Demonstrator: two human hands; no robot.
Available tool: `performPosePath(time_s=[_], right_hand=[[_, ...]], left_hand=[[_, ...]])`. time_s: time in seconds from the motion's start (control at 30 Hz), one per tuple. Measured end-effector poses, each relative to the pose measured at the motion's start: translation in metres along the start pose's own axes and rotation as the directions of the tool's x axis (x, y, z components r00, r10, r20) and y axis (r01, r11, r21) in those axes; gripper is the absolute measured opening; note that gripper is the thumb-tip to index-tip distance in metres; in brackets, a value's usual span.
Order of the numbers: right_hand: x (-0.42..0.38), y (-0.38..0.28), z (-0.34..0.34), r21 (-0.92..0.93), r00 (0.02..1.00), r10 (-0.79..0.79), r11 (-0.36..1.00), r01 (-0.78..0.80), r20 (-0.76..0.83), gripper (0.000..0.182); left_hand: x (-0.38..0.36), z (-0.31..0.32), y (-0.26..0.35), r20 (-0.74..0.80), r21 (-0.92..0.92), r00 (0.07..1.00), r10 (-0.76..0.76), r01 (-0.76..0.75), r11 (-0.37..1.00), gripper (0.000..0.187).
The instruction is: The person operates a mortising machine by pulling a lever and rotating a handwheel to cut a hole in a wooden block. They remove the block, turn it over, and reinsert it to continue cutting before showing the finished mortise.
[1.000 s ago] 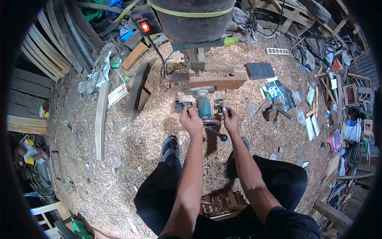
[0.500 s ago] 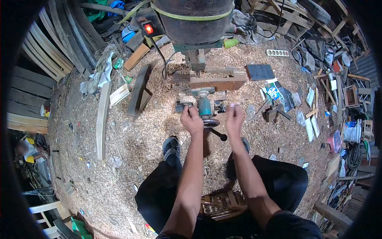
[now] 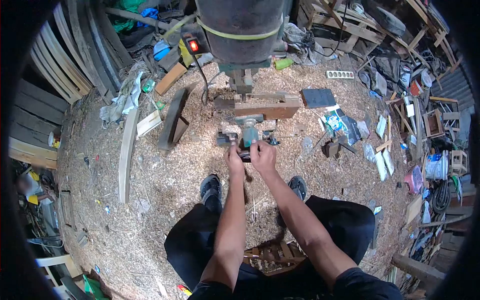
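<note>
Both my hands are at the dark handwheel point(image 3: 245, 156) on the near end of a machine vise point(image 3: 250, 135) with a green body. My left hand point(image 3: 234, 161) curls around the wheel's left side. On the right side, my right hand point(image 3: 263, 157) grips the rim with its thumb on top. Beyond the vise's jaw lies a wooden block point(image 3: 267, 108) with a slot cut in its upper side, under the spindle point(image 3: 243, 82) of a large dark machine point(image 3: 239, 35). The lower part of the wheel is hidden by my fingers.
A lit red switch point(image 3: 193, 46) is on the machine's left. Wooden pieces, including a dark curved one point(image 3: 174, 117) and a long pale one point(image 3: 128, 155), lie on the chip-covered floor. A dark flat board point(image 3: 318, 98) and a power strip point(image 3: 340, 74) are to the right. Another person sits far left.
My right hand has moved left from beside the vise onto the handwheel. My left hand has come down from the vise's left side to the wheel. The view has shifted slightly.
</note>
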State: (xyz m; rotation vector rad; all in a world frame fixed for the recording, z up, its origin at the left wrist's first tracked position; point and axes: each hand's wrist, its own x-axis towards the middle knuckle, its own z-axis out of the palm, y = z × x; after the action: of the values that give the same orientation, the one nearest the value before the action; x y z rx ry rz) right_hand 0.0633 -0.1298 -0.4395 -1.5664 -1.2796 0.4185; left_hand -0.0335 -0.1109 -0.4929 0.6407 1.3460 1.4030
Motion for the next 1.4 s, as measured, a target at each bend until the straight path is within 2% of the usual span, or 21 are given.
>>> performPosePath(time_s=[0.07,0.17,0.27,0.3,0.37,0.43,0.5,0.6,0.7,0.8,0.83,0.93,1.07,1.17,1.27,1.37,1.4], right_hand=[[0.001,-0.001,-0.001,-0.034,0.999,-0.033,0.999,0.033,-0.012,0.029],[0.000,0.000,0.003,-0.049,0.998,-0.042,0.998,0.040,-0.041,0.030],[0.006,-0.017,-0.007,-0.033,0.995,0.089,0.996,-0.088,0.041,0.029],[0.010,-0.013,-0.005,0.060,0.996,-0.055,0.996,0.059,-0.073,0.024],[0.030,-0.042,-0.013,0.160,0.982,-0.024,0.986,0.055,-0.188,0.020],[0.049,-0.092,-0.035,0.265,0.974,0.019,0.963,0.043,-0.228,0.019],[0.072,-0.138,-0.050,0.334,0.970,0.019,0.940,0.064,-0.240,0.021],[0.101,-0.199,-0.063,0.360,0.952,-0.037,0.921,0.150,-0.303,0.021],[0.117,-0.234,-0.070,0.363,0.956,-0.016,0.923,0.126,-0.292,0.023],[0.121,-0.249,-0.074,0.368,0.945,-0.027,0.917,0.153,-0.326,0.028],[0.121,-0.248,-0.074,0.354,0.941,-0.048,0.919,0.174,-0.336,0.029],[0.119,-0.241,-0.079,0.326,0.935,-0.085,0.923,0.204,-0.345,0.033],[0.121,-0.230,-0.086,0.299,0.940,-0.103,0.932,0.205,-0.324,0.034],[0.129,-0.217,-0.080,0.337,0.948,-0.060,0.926,0.169,-0.312,0.035],[0.126,-0.222,-0.081,0.318,0.955,-0.036,0.939,0.133,-0.294,0.035],[0.126,-0.220,-0.081,0.314,0.959,-0.047,0.939,0.137,-0.279,0.034],[0.127,-0.214,-0.081,0.318,0.965,-0.041,0.940,0.125,-0.259,0.034]], left_hand=[[0.000,0.000,0.001,0.014,0.061,0.998,0.061,-0.062,0.996,0.037],[-0.017,0.002,0.033,0.034,0.252,0.998,0.045,-0.052,0.966,0.043],[-0.022,0.000,0.049,0.145,0.259,0.979,0.144,-0.178,0.949,0.026],[-0.022,0.005,0.067,0.132,0.239,0.964,0.229,-0.256,0.937,0.023],[-0.023,0.012,0.108,0.095,0.209,0.917,0.387,-0.399,0.893,0.020],[-0.024,0.027,0.172,0.095,0.210,0.779,0.620,-0.624,0.753,0.021],[-0.037,0.046,0.237,0.031,0.156,0.733,0.679,-0.675,0.721,0.023],[-0.028,0.061,0.293,-0.021,0.083,0.705,0.709,-0.705,0.704,0.026],[-0.002,0.067,0.314,-0.019,0.210,0.569,0.822,-0.802,0.560,0.024],[0.000,0.070,0.327,0.061,0.139,0.684,0.727,-0.727,0.672,0.021],[-0.002,0.072,0.331,0.055,0.177,0.692,0.720,-0.717,0.675,0.018],[0.011,0.071,0.327,0.068,0.277,0.647,0.760,-0.744,0.608,0.016],[0.024,0.076,0.323,0.045,0.157,0.704,0.709,-0.706,0.691,0.014],[0.025,0.077,0.323,0.024,0.143,0.680,0.733,-0.728,0.671,0.014],[0.017,0.073,0.330,0.013,0.173,0.766,0.643,-0.635,0.753,0.017],[0.024,0.070,0.326,0.016,0.285,0.754,0.657,-0.633,0.720,0.020],[0.026,0.067,0.320,0.037,0.261,0.730,0.682,-0.666,0.699,0.022]])
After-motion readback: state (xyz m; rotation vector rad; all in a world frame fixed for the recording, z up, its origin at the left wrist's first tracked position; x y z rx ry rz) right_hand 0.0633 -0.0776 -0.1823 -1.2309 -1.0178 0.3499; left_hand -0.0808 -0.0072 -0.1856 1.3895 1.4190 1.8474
